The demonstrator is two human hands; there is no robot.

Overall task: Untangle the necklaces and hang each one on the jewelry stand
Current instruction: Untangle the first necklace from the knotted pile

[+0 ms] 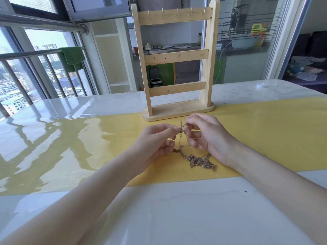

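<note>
Two bare forearms reach in from the near edge across a glossy white table (177,209) and meet over a yellow runner (265,135) that crosses it from left to right. Between the two hands hangs part of the tangled necklaces (201,160), thin gold-coloured chains; most of the tangle lies heaped on the runner just near of the right wrist, and a few strands rise from the heap to the fingertips. On the left, the left hand (157,140) has its fingers curled, thumb and forefinger pinching a small knot of chain and clasp at the top, with lower fingers curled against a strand nearer the cloth. Close beside it, the right hand (207,137) is curled too, its thumb and forefinger nipping chain at about the same height, the other fingers bent under. Just far of the hands stands the wooden jewelry stand (177,64), upright, its base partly on the runner, three crossbars with small hooks, nothing hung on them. A small white cap (261,85) lies well apart at the far right of the table.
</note>
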